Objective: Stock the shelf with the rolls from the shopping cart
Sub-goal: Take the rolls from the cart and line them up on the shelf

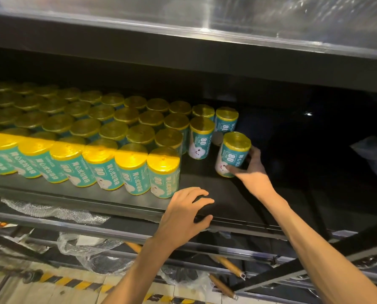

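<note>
Gripping a teal-labelled, yellow-topped cylindrical roll [232, 155] by its sides, right hand [252, 172] sets it on the dark shelf [205, 172], right of the stocked rows [108, 137]. Left hand [183, 213] rests loosely curled on the near edge, holding nothing. Roll judged light, firm, slippery film; hold mid-body.

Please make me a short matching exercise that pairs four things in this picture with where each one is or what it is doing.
Things:
1. right hand
2. left hand
3. held roll
4. front row of rolls

Places or states:
A. tilted, at the right end of the stock
B. rests on the shelf front edge, holding nothing
C. stands along the shelf front, left of the hands
D. grips a roll deep on the shelf

Pairs: 1-D, 2-B, 3-A, 4-C
</note>
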